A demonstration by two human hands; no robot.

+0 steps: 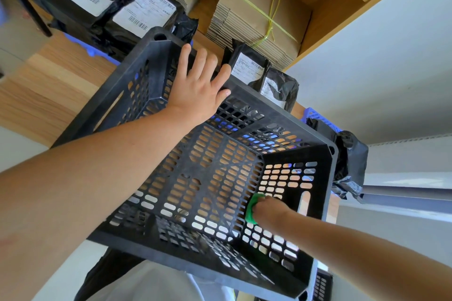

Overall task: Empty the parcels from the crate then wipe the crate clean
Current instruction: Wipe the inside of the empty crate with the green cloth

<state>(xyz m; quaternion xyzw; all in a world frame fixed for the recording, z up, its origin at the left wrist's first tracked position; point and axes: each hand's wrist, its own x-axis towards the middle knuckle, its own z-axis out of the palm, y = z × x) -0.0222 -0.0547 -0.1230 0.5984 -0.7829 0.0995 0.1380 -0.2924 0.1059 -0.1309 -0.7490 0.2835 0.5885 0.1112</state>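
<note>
Crate (156, 61) rim under left hand (198, 88), fingers (186, 56) spread — right hand (269, 210) grips green cloth (251, 212).

crate (320, 156) black, slotted | cloth (252, 210) green | parcels (146, 11) black, white labels | table (49, 85) light woodgrain

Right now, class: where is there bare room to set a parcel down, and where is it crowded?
Bare table lies left of the crate, in front of the labelled parcels. The crate's floor is free too, apart from the right hand with its cloth. Behind the crate it is crowded: small parcels, card bundles.
</note>
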